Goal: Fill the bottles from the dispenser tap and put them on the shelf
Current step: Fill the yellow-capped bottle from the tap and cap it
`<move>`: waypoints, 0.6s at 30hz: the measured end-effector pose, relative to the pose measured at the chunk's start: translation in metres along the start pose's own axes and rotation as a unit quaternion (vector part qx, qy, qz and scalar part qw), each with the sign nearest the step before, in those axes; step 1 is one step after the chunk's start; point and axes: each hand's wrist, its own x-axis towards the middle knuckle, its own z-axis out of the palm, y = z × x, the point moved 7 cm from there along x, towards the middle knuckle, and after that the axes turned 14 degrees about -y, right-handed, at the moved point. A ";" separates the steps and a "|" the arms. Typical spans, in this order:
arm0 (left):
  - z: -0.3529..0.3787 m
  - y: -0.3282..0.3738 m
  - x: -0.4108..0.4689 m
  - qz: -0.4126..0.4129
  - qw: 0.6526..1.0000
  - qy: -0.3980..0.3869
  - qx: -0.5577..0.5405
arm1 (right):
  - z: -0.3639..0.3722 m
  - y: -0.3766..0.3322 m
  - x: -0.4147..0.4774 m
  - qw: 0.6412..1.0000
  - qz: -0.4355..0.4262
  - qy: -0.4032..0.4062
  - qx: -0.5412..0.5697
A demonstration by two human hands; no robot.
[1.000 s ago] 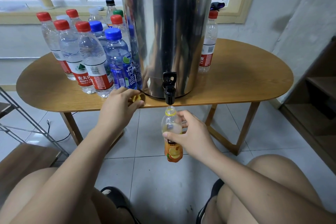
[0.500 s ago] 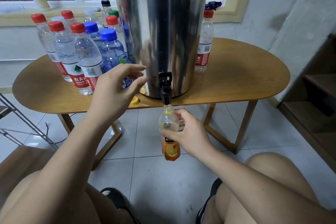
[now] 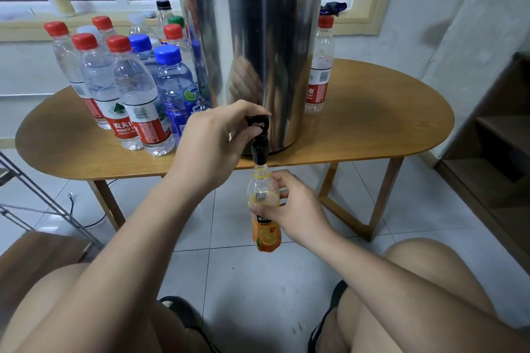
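Both are busy: left hand (image 3: 212, 146) pinches the tap lever (image 3: 259, 122), right hand (image 3: 296, 209) grips the orange bottle (image 3: 265, 235), which should sit centred below.

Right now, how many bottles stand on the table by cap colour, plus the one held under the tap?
Red caps: 6
Blue caps: 2
White caps: 2
Green cap: 1
Black cap: 1
No cap, orange-label bottle under the tap: 1
Total: 13 bottles
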 end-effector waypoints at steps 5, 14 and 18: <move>0.000 0.003 -0.014 0.029 0.996 0.067 0.051 | 0.001 -0.001 0.000 1.000 -0.002 0.001 0.006; 0.006 0.010 -0.036 0.105 0.988 0.082 0.079 | -0.001 -0.002 -0.001 1.000 0.014 -0.006 -0.012; 0.018 0.010 -0.043 0.137 0.987 0.040 0.079 | -0.004 -0.003 -0.003 1.000 0.014 -0.002 -0.018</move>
